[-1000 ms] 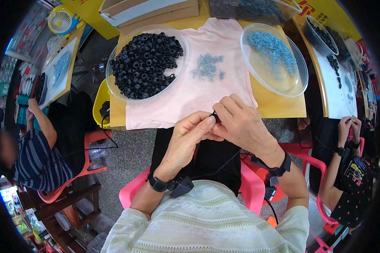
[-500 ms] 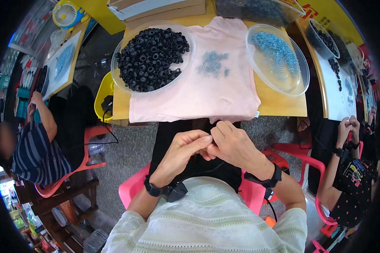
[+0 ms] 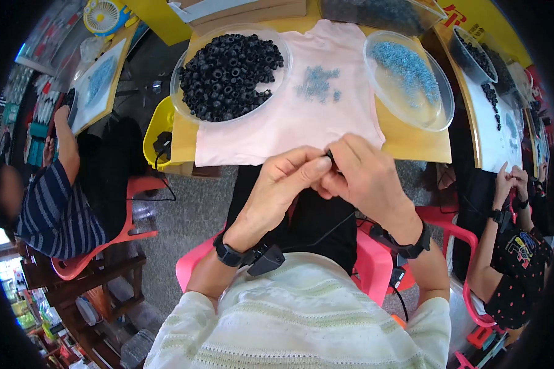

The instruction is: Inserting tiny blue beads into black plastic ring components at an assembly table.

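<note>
Working a black piece [image 3: 330,155], left hand [image 3: 283,184] and right hand [image 3: 370,178] pinching it by my worktop's [image 3: 415,147] near edge; steadiness seems needed next

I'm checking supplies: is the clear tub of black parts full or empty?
Partly full: black parts cover most of the clear tub, but some of its right side shows bare. I cannot tell how deep they lie.

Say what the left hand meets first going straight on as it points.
Most likely the small black piece at the tip of the left hand, then the right hand just beyond; they overlap, so depth is unclear.
</note>
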Demonstrator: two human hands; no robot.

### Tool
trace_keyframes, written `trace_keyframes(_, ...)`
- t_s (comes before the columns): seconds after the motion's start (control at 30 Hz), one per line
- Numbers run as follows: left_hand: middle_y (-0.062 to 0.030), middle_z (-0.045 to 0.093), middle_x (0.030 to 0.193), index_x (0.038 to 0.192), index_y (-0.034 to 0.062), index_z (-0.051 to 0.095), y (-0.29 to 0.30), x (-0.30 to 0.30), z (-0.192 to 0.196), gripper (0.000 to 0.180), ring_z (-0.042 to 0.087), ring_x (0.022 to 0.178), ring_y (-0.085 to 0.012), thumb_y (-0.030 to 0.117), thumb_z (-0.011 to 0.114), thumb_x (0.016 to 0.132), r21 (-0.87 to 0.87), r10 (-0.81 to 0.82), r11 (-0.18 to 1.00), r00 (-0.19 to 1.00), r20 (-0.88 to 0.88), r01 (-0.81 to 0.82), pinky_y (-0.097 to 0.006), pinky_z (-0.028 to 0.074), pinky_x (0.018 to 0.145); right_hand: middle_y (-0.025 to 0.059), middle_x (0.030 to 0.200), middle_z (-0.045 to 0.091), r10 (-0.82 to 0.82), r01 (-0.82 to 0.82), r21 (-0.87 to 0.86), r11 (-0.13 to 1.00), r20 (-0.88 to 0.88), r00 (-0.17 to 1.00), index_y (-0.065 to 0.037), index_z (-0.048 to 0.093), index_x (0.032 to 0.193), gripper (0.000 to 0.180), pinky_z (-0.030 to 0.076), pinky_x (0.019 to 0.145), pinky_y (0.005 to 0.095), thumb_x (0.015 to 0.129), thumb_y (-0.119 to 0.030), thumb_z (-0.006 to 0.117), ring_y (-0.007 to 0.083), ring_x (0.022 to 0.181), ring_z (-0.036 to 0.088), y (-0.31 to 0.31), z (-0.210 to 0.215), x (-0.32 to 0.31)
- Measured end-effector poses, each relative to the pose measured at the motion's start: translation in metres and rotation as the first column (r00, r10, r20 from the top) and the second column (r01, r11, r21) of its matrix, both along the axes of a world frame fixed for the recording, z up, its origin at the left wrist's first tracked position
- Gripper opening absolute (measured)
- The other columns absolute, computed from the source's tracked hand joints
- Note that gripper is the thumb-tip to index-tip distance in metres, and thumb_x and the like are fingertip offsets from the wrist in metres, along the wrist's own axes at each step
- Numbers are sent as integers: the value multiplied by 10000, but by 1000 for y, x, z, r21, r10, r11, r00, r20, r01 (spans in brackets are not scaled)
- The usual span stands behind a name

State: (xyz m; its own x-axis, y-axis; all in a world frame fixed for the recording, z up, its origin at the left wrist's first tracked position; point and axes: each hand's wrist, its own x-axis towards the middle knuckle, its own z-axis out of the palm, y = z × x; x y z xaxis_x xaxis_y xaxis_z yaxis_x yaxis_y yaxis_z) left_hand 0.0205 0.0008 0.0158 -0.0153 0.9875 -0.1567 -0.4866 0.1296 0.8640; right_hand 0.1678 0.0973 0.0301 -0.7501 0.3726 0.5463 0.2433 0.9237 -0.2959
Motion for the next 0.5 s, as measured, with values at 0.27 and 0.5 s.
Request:
trace_keyframes(0.27, -45, 636, 865, 1093, -20, 589, 7, -5, 9, 270, 625, 805, -126, 219, 492, 1014, 51, 72, 996, 997, 35, -74, -274, 509, 783, 42, 720, 495, -18, 17, -27, 999, -19, 1000, -73, 500, 714, 217, 462, 505, 313, 676, -155, 696, 187, 698, 580, 18, 15, -11)
trace_keyframes(0.5, -49, 637, 838, 1034, -26, 603, 14, -13, 4, 267, 611, 785, -116, 212, 485, 1016, 30, 60, 998, 993, -104, -57, -266, 498, 771, 42, 716, 517, 20, -18, -63, 998, 20, 1000, -65, 569, 780, 240, 445, 499, 325, 673, -171, 757, 212, 636, 573, 22, 6, -17)
